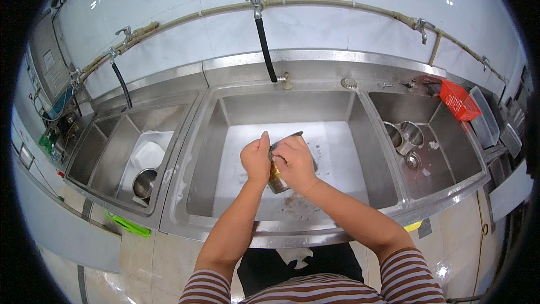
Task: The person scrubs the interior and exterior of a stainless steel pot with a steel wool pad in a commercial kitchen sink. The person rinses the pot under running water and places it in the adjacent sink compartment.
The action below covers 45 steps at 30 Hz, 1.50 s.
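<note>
Over the wide middle basin of a stainless-steel sink point(287, 107), both hands are at a tilted metal pot or cup point(278, 185). My left hand point(255, 158) grips its left side with the thumb up. My right hand point(296, 164) lies across it from the right, fingers bent around a small dark grey scouring pad point(272, 148) pressed against the metal. The hands hide most of the vessel; brownish-gold staining or reflection shows on its wall. Below, the white basin bottom or sudsy water point(240, 143) carries dark specks and brown residue point(297, 207).
Two metal cups point(410, 137) lie in the right basin near its drain strainer point(412, 161). A red plastic basket point(460, 100) sits on its far corner. The left basin holds a white tub point(148, 156) and a metal pot point(144, 183). A black hose point(265, 50) hangs from the middle tap.
</note>
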Available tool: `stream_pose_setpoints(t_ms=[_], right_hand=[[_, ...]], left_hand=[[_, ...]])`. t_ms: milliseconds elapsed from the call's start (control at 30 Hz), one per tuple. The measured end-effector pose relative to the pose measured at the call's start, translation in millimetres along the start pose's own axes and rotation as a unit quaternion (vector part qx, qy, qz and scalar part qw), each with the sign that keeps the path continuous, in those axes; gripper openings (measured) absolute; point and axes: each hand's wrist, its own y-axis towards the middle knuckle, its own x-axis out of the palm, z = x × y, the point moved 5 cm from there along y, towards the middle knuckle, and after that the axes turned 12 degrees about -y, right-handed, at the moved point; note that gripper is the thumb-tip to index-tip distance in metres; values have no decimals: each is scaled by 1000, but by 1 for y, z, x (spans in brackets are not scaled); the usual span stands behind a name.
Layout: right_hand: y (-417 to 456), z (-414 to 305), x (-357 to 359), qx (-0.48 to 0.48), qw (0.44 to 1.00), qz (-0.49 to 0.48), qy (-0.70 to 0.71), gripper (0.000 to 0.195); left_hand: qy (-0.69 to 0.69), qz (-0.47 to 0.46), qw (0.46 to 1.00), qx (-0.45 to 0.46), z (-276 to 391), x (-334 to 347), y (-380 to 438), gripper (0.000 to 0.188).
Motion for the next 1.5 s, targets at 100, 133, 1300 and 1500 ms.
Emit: stream_pose_setpoints(t_ms=[100,133,1300,1500], right_hand=[[0,21,5,76,997,-6,30,9],[3,39,6,143,988,4,64,9],[-2,83,-2,299,949,-2,96,10],[-13,-6,6,-33,999,-37,-2,11]], left_hand=[[63,15,998,4,6,1,-4,48],[14,32,999,-7,1,-3,-1,48],[-25,25,999,-26,-5,-2,0,47],[70,25,997,7,1,-8,3,47]])
